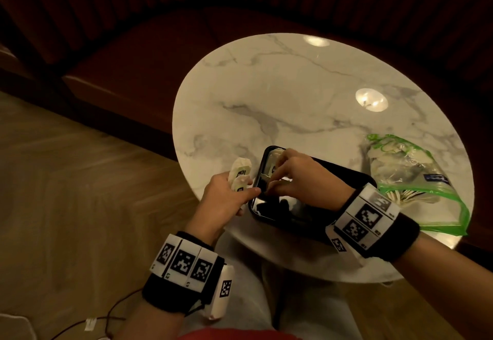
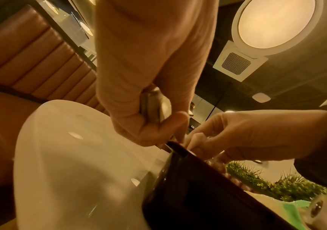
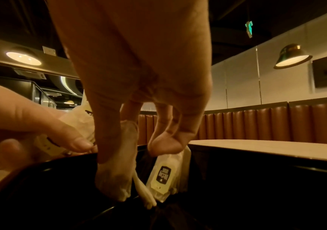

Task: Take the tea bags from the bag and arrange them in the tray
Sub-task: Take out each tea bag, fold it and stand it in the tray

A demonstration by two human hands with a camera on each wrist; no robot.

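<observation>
A black tray lies near the front edge of the round marble table. My left hand grips a small stack of white tea bags just left of the tray; its thumb touches the rim. My right hand hovers over the tray's far left end and pinches one tea bag, which hangs down into the tray. Another labelled tea bag leans upright against the tray's end wall. The green-edged zip bag with more tea bags lies to the right.
A brown padded bench curves round the far side of the table. Wooden floor lies to the left, with a dark cable on it. The table's front edge is close to my knees.
</observation>
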